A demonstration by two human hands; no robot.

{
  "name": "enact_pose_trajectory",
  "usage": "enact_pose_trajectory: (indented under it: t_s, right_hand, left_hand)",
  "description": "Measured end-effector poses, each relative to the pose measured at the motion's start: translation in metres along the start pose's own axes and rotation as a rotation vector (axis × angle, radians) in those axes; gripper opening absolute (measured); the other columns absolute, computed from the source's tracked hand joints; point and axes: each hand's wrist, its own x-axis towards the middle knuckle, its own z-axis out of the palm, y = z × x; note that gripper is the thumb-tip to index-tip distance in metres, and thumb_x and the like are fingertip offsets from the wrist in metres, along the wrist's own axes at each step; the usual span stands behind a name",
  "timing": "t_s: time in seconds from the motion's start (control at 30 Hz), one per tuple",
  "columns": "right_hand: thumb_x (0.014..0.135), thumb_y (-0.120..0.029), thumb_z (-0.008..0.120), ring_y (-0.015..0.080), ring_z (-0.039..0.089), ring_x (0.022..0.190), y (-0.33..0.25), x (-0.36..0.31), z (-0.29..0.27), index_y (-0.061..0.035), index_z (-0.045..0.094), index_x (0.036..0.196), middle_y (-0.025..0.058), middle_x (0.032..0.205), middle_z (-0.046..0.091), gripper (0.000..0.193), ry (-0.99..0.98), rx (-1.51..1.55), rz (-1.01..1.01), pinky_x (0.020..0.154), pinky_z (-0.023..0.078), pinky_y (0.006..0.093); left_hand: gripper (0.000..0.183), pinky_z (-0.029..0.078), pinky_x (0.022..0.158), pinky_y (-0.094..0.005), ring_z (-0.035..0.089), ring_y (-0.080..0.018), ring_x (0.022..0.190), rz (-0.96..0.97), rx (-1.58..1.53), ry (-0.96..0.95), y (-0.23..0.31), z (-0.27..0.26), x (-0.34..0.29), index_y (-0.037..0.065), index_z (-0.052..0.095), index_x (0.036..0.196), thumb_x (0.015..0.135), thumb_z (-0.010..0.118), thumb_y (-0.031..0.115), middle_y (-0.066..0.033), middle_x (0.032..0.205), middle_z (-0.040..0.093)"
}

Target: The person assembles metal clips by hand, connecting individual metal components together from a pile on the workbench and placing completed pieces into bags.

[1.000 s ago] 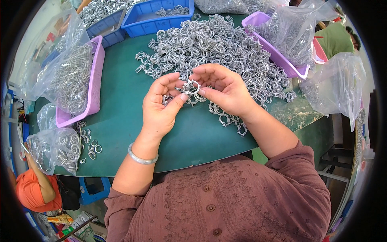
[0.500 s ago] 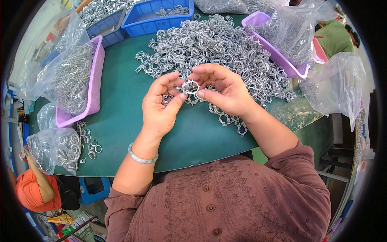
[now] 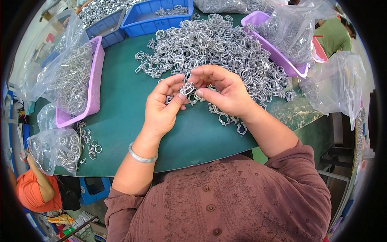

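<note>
My left hand [image 3: 161, 109] pinches a small silver metal ring piece [image 3: 187, 88] between thumb and fingers, its open frame tilted. More grey metal shows behind the left thumb; whether it lies in the palm or below, I cannot tell. Close on the other side is my right hand [image 3: 225, 92], fingers curved and thumb apart from them, the thumb tip beside the ring piece. Whether it touches the piece is hard to see. Just beyond both hands spreads a large heap of similar silver ring pieces [image 3: 209, 44] on the green table [image 3: 121, 88].
A purple basket [image 3: 95, 76] with bagged metal pieces stands left, another purple basket [image 3: 282, 64] right. Blue bins [image 3: 155, 26] sit at the back. Loose rings [image 3: 94, 148] lie near a clear bag of spiral parts [image 3: 66, 149]. Other people are at the far left and far right.
The ring piece has turned from facing me as a round hoop to a tilted, narrower view, and moved slightly left. The right thumb has come off its edge a little.
</note>
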Motion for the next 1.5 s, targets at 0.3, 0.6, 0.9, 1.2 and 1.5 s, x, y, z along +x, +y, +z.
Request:
enact_pose_trajectory:
  t_s: [0.3, 0.6, 0.9, 1.2, 1.5]
  right_hand:
    - [0.078, 0.008, 0.053, 0.0152, 0.057, 0.09, 0.002, 0.0, -0.001, -0.0006, 0.05, 0.112, 0.0077, 0.098, 0.057, 0.035, 0.004, -0.04, 0.001, 0.08, 0.047, 0.0288]
    - [0.08, 0.005, 0.051, 0.0143, 0.058, 0.088, 0.0, 0.001, 0.0, 0.0001, 0.052, 0.108, 0.0076, 0.095, 0.059, 0.028, 0.029, -0.013, -0.003, 0.077, 0.047, 0.0271]
    - [0.073, 0.0, 0.054, 0.0264, 0.055, 0.083, 0.003, 0.01, -0.018, -0.0044, 0.06, 0.093, 0.0088, 0.087, 0.059, 0.02, 0.245, -0.745, -0.278, 0.077, 0.042, 0.0366]
    - [0.065, -0.026, 0.067, 0.03, 0.04, 0.108, 0.01, 0.005, -0.013, -0.0063, 0.062, 0.072, 0.0093, 0.11, 0.051, 0.022, 0.097, -1.286, -0.206, 0.089, 0.028, 0.046]
    - [0.066, -0.022, 0.065, 0.0282, 0.041, 0.107, 0.012, 0.009, -0.009, -0.0077, 0.061, 0.071, 0.0092, 0.107, 0.052, 0.016, 0.133, -1.3, -0.227, 0.09, 0.026, 0.0485]
  left_hand:
    - [0.033, 0.045, 0.06, -0.0203, 0.054, -0.008, 0.072, -0.127, -0.135, -0.036, 0.001, -0.002, 0.001, 0.003, 0.046, 0.117, 0.084, 0.046, 0.0, -0.0069, 0.095, 0.059]
    - [0.032, 0.045, 0.06, -0.0215, 0.055, -0.0089, 0.07, -0.178, -0.241, -0.033, 0.001, -0.004, 0.002, 0.003, 0.048, 0.115, 0.084, 0.045, -0.001, -0.0085, 0.094, 0.06]
    - [0.03, 0.05, 0.062, -0.0257, 0.06, -0.0176, 0.078, -0.252, -0.408, -0.011, 0.005, -0.009, 0.004, 0.001, 0.049, 0.113, 0.083, 0.045, 0.004, -0.0131, 0.1, 0.058]
    - [0.02, 0.05, 0.061, -0.0278, 0.06, -0.0216, 0.084, -0.279, -0.53, 0.009, 0.0, -0.018, 0.005, 0.003, 0.052, 0.098, 0.084, 0.049, 0.016, -0.0101, 0.095, 0.058]
    - [0.014, 0.046, 0.057, -0.0232, 0.059, -0.0154, 0.08, -0.307, -0.383, 0.136, 0.004, -0.01, 0.005, 0.005, 0.058, 0.095, 0.082, 0.053, 0.008, -0.0048, 0.084, 0.06]
